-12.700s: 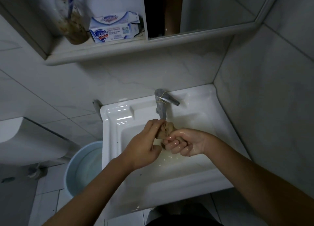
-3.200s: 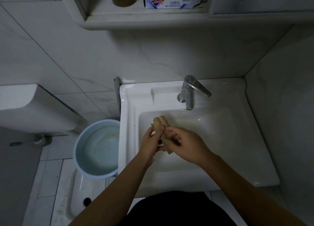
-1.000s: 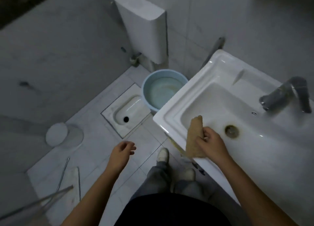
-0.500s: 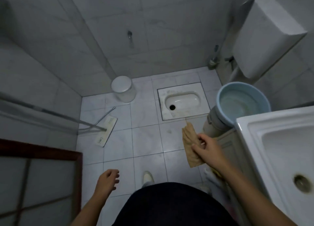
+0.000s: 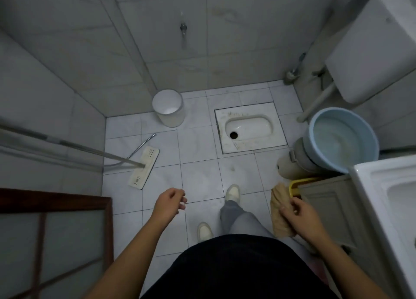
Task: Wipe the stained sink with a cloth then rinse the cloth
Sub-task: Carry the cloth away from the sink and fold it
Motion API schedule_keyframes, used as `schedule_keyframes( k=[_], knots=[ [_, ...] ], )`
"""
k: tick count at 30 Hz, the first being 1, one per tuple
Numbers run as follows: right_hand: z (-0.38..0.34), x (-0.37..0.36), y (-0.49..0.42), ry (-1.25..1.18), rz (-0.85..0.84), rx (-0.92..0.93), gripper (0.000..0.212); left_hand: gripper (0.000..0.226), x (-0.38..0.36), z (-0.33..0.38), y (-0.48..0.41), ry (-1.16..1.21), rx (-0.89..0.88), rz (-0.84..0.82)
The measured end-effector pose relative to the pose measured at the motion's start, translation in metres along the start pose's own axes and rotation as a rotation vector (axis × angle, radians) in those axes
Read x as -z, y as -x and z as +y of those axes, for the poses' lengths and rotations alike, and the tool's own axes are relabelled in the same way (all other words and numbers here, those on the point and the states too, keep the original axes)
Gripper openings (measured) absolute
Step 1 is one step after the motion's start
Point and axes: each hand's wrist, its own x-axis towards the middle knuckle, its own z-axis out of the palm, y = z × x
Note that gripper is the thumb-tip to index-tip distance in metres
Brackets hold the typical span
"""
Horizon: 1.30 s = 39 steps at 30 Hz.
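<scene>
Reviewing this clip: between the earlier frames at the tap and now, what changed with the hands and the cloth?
The left hand let go of the tan folded cloth and now hangs open over the floor. The right hand carried the cloth away from the white ceramic sink, beside the cabinet. The person turned to face the room. The blue plastic basin stayed put.

My one camera sat on my head, looking steeply down past my body at the floor tiles (image 5: 198,177); the sink (image 5: 382,186) only clipped the right edge, perhaps distorted by the wide lens.
</scene>
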Motion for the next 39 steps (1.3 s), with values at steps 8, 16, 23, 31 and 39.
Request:
schedule_keyframes(
  k=[8, 16, 23, 31, 39],
  knots=[
    [-0.111, -0.027, -0.125, 0.096, -0.185, 0.139, 0.014, 0.024, 0.058, 0.011, -0.052, 0.078, 0.157, 0.157],
    [-0.288, -0.043, -0.228, 0.161, -0.375, 0.438, 0.016, 0.022, 0.119, 0.001, -0.069, 0.325, 0.389, 0.410],
    [-0.363, -0.033, -0.290, 0.092, -0.364, 0.488, 0.018, 0.022, 0.142, 0.067, -0.142, 0.285, 0.380, 0.369],
    [-0.309, 0.013, -0.336, 0.002, -0.093, 0.094, 0.013, 0.022, 0.136, 0.227, -0.294, -0.011, 0.181, 0.051],
    [-0.227, 0.038, -0.281, -0.300, 0.327, -0.369, 0.009, 0.025, 0.047, 0.437, -0.393, -0.454, -0.197, -0.296]
  ],
)
